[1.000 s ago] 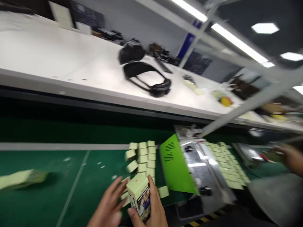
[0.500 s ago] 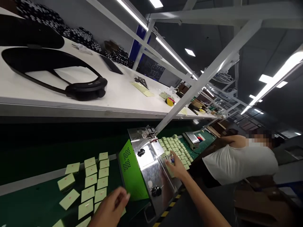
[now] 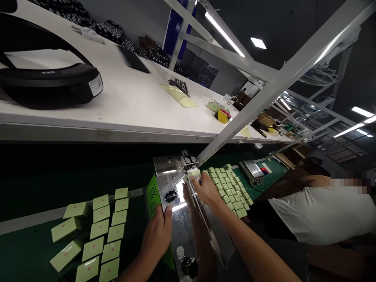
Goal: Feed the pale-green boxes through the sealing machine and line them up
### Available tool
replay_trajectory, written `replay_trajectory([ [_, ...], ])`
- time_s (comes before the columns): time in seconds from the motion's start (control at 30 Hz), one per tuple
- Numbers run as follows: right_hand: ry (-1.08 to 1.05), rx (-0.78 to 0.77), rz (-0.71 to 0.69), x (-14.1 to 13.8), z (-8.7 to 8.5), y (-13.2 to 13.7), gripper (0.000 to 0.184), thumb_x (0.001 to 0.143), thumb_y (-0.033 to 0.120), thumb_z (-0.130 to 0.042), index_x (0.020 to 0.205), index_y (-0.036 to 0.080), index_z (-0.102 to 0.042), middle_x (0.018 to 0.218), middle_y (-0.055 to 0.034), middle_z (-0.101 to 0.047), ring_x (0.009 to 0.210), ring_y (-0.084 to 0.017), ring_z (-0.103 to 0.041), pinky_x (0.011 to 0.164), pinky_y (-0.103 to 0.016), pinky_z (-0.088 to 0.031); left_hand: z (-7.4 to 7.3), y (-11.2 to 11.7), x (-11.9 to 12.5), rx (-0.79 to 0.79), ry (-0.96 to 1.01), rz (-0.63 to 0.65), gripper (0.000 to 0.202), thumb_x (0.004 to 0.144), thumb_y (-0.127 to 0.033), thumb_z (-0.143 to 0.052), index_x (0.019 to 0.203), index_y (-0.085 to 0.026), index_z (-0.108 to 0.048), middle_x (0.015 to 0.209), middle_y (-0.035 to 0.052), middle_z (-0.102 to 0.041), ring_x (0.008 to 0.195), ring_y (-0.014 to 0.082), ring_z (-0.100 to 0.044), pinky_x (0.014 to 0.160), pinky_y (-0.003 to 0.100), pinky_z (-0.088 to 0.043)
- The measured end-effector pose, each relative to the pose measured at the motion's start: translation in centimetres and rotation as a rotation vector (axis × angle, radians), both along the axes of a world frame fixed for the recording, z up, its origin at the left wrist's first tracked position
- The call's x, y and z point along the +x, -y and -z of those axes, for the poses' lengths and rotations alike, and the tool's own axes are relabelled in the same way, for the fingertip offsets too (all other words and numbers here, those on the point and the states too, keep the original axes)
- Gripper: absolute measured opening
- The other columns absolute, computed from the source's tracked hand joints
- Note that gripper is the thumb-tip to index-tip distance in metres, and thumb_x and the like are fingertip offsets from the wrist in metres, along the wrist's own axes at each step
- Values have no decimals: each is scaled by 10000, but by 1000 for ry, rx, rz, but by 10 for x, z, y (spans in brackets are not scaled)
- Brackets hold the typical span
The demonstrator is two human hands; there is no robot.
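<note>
A machine with a bright green side panel (image 3: 152, 196) and a shiny steel top (image 3: 176, 219) stands in front of me. My left hand (image 3: 158, 235) grips its left edge, thumb at the steel and the other fingers along the green side. My right hand (image 3: 205, 190) is closed on a pale green stack of cards (image 3: 194, 173), at the steel guide near the machine's far end. Its fingertips are partly hidden by the stack. Black knobs (image 3: 170, 196) stick up from the steel top.
Pale green stacks with red dots (image 3: 101, 213) lie in rows on the green bench at left. Many more small stacks (image 3: 232, 188) sit beyond my right hand, near a scale (image 3: 252, 171). A white shelf (image 3: 132, 109) and slanted post (image 3: 243, 113) stand above. A person (image 3: 326, 211) bends at right.
My left hand has come up onto the machine's edge. My right hand has carried the cards from the right side to the far end of the steel guide. The view has shifted.
</note>
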State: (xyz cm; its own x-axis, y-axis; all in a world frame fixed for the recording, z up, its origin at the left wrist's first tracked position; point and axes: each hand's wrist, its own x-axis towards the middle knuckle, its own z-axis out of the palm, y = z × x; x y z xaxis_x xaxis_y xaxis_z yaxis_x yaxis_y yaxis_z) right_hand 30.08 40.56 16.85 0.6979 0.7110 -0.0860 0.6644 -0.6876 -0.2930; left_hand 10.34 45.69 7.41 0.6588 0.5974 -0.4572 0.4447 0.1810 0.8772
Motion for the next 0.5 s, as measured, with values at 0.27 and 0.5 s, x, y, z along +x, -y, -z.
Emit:
replay_trajectory([
  [0.27, 22, -18, -32, 2, -9, -9, 763, 945, 703, -239, 1135, 23, -530, 937, -93, -585, 845, -180, -569, 737, -261, -405, -10, -2, -8, 50, 31, 11, 562, 936, -758, -198, 959, -230, -388, 947, 97, -551, 954, 314, -547, 834, 409, -384],
  [0.5, -352, 404, 325, -9, -65, 149, 663, 741, 682, -665, 1193, 212, -543, 994, -108, -704, 858, -268, -693, 713, -346, -574, 42, -7, -100, -51, 52, -82, 677, 863, -861, -300, 1031, -235, -497, 790, 7, -507, 659, 191, -467, 605, 299, -352],
])
